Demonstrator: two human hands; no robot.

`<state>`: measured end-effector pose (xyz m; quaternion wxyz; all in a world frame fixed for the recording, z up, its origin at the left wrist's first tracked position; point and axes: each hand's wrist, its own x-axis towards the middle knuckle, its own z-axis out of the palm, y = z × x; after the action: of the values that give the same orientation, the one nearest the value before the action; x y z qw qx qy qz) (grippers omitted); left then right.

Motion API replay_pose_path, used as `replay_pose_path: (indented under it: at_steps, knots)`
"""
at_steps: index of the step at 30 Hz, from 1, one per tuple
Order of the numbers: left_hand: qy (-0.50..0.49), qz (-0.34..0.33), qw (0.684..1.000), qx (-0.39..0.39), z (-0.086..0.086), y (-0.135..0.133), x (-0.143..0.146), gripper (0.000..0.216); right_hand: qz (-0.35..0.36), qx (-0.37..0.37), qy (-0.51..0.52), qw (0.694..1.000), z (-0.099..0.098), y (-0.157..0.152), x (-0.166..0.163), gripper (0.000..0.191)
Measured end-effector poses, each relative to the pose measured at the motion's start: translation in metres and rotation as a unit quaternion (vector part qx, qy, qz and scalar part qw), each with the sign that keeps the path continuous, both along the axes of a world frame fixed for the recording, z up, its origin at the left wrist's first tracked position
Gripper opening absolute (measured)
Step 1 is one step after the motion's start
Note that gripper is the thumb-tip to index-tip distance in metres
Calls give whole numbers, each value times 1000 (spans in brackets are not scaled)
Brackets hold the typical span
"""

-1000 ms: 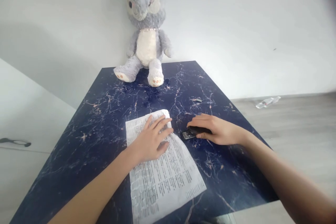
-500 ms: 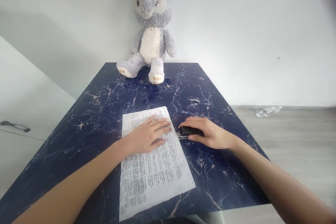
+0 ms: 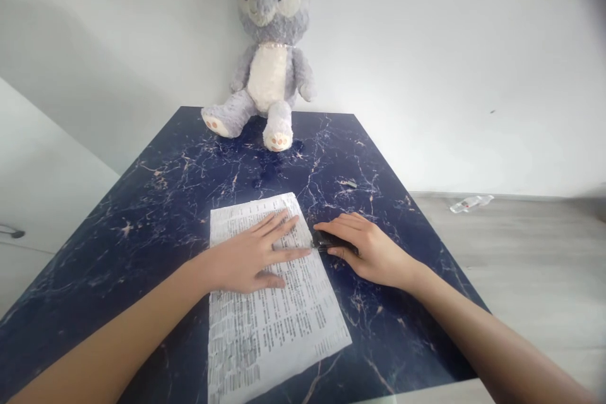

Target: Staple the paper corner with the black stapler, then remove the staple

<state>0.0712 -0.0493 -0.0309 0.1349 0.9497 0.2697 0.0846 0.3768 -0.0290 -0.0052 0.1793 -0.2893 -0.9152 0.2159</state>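
Note:
A printed sheet of paper [image 3: 274,315] lies on a dark blue marbled table [image 3: 156,202]. My left hand [image 3: 250,255] rests flat on the sheet's upper half, fingers stretched out and spread. My right hand [image 3: 362,246] is closed over a small black stapler [image 3: 324,241], whose front end touches the paper's right edge. Most of the stapler is hidden under my fingers.
A grey and white plush rabbit [image 3: 267,57] sits at the table's far edge against the white wall. A small metal piece [image 3: 350,184] lies on the table beyond my right hand. A plastic bottle [image 3: 468,203] lies on the wooden floor at right. White cabinet at left.
My right hand has slid the stapler leftward until it meets the paper's right edge. My left hand has stayed flat on the sheet. The camera view shifted slightly.

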Motion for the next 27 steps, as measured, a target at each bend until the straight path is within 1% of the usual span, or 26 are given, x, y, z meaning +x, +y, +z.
replay_pose_path:
  at_steps: [2,5,12,16,18,22,27]
  knots:
    - [-4,3,1000,-2,-1,0,-2,68,-9,3,0,1000,-1,0,-1,41]
    - [-16,-15,1000,-10,-2,0,-2,66,-20,9,6,1000,-2,0,-2,42]
    - [-16,-17,1000,-10,-3,-4,9,67,-7,-2,23,1000,-1,1,-3,44]
    - [16,-27,999,-16,-2,-4,12,65,-17,-19,24,999,2,1,-2,41]
    - [33,-30,999,-24,-2,-3,13,64,-14,-22,43,999,2,1,-2,37]
    - [13,-11,999,-41,-4,0,13,65,-7,-24,74,997,1,2,-2,37]
    - [-8,-4,999,-44,-8,2,13,65,-2,-24,76,997,-2,1,-3,40]
